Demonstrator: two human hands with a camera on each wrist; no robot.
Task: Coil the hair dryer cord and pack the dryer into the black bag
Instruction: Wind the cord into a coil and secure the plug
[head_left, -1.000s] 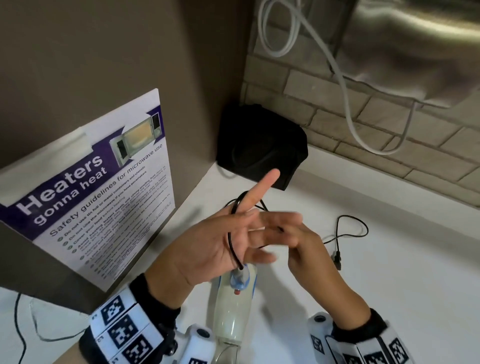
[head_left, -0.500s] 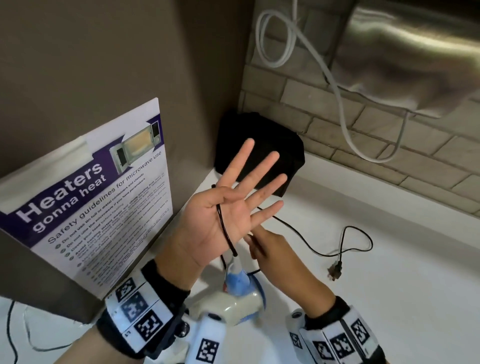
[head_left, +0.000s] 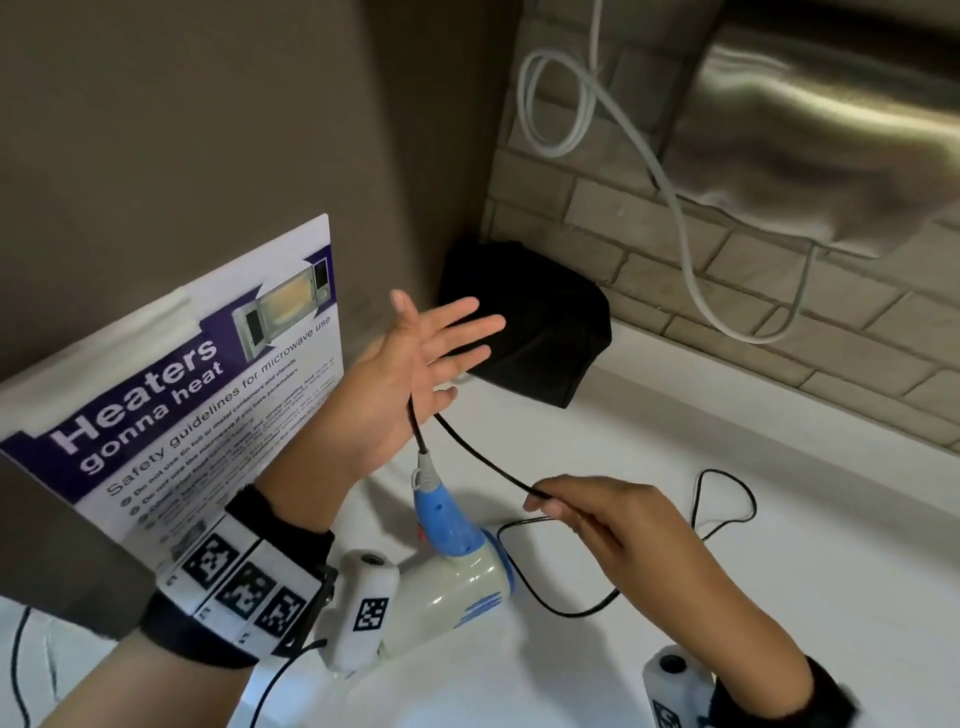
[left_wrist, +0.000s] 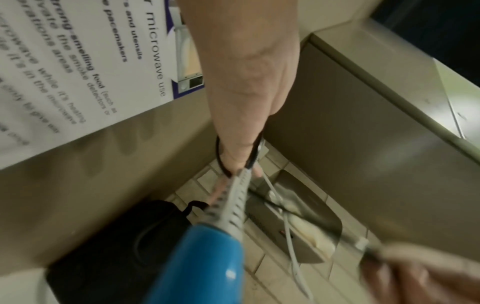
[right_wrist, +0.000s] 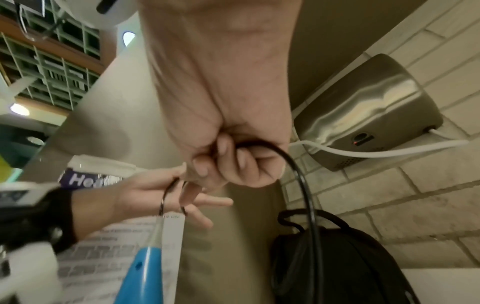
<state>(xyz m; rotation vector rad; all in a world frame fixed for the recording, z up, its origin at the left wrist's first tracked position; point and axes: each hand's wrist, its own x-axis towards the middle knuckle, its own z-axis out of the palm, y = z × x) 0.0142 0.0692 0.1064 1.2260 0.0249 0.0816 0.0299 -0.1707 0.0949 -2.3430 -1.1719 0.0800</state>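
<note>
Counter (head_left: 779, 597) took most of my feed, white and running into a corner, with a microwave poster (head_left: 197, 395) on the panel to the left, a steel wall unit (head_left: 831, 135) on the brick above, and a black bag (head_left: 540, 332) pushed into the corner. Below the left wrist I saw the dryer (head_left: 457, 577), apparently resting on the counter, its blue handle (head_left: 441, 514) tipped up toward the palm. My left hand (head_left: 410, 379) was raised above it, spread flat with straight fingers (head_left: 467, 332) pointing at the bag and gripping nothing. The cord (head_left: 483, 453) was only looped round it, as the left wrist view confirmed. My right hand (head_left: 608, 519) was lower and to the right, its thumb and curled fingers pinched on the cord. From the handle the cord climbed across the left palm, went round the back, then ran taut down and to the right into that pinch. Its long axis lay on a diagonal from the upper left to the lower right. The slack (head_left: 727, 499) lay in loops on the counter beyond the right hand, so that hand was the nearer one. I judged the next wrap needed the right hand to carry the cord up and over the left fingers, crosswise to the palm.
</note>
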